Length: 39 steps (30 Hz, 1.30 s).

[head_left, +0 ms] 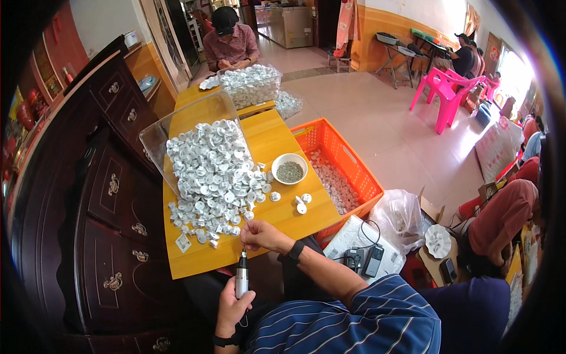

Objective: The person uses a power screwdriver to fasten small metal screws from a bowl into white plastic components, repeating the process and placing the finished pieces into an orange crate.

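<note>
Powered hand tool held upright below the tabletop edge, both hands engaged.

The silver, pen-shaped power tool [242, 279] stands with its long axis near vertical, tip up, just below the near edge of the yellow tabletop [295, 215]. The left hand [231, 308] is wrapped around its lower body, fingers closed on it. The right hand [263, 235], directly above the tool tip and the nearer to it, is pinched shut; whatever it holds is too small to make out. Beyond the tool, a heap of small white parts [212, 177] spills from a tipped clear bin [177, 121]; right of the heap stands a white bowl [289, 169], and further right an orange crate [348, 171].
</note>
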Tool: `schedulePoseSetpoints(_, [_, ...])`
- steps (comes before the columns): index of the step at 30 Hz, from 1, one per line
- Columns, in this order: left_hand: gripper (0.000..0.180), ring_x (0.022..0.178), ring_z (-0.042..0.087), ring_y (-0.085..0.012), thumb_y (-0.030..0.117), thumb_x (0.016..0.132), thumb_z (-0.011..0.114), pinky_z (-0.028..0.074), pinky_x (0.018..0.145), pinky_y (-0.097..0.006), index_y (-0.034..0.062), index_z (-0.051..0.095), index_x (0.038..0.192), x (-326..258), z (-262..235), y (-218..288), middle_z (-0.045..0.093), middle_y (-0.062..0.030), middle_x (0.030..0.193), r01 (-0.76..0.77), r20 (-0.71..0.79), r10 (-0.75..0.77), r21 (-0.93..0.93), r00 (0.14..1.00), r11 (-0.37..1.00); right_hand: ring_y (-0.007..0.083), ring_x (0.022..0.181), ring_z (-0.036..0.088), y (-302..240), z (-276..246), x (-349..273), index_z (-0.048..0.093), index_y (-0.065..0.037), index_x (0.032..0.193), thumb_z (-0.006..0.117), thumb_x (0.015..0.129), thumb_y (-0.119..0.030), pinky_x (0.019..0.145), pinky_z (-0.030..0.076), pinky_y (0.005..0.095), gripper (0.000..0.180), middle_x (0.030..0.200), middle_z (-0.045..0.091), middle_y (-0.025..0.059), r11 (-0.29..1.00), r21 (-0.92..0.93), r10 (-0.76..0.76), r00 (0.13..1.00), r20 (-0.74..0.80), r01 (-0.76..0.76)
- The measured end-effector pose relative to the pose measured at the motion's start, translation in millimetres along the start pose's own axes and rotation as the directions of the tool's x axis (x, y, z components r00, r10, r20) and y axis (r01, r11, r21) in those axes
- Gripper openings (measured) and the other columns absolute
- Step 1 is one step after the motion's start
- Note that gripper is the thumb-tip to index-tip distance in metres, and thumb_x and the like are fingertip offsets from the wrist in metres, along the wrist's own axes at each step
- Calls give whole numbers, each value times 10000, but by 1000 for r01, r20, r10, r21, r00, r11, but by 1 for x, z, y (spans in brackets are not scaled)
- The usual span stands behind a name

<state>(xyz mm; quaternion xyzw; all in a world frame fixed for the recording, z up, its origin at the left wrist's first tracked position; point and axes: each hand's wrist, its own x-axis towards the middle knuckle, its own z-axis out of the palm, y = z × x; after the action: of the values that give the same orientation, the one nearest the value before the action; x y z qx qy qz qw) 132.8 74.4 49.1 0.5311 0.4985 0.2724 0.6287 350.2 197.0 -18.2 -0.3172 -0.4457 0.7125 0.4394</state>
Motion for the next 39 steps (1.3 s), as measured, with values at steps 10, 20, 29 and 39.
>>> schedulePoseSetpoints(10, [492,573,564,-121,151,856,651,472,536,-240,8,466,1289,-3,-15,4,589,-56,801,138,179,-85,-304,980,943,43,686,611,-9,9,-7,589,-86,988,620,981,-141,622,503,176,64,829,645,-29,998,60,13,1000,-7,-12])
schedulePoseSetpoints(20, [507,597,577,-133,203,874,625,473,536,-241,5,447,1305,-7,-14,5,591,-71,798,111,203,-24,-428,979,897,42,715,616,0,19,-7,582,-98,1056,643,973,-173,648,505,187,128,895,672,-20,986,159,-43,999,21,39])
schedulePoseSetpoints(29, [516,575,585,-127,188,867,623,482,509,-230,8,444,1316,-3,-20,-4,598,-65,777,39,150,21,-387,989,921,111,727,631,-10,-18,-14,583,-62,1131,728,884,-160,638,514,251,303,951,666,29,981,-182,-122,941,-314,67])
schedulePoseSetpoints(39, [460,587,577,-121,168,874,630,470,529,-234,16,463,1274,-3,-17,5,588,-54,764,58,144,-1,-390,990,919,414,926,641,-46,-48,-4,577,-50,1129,668,806,-117,793,529,510,342,1149,586,211,332,-891,-541,711,-448,-309])
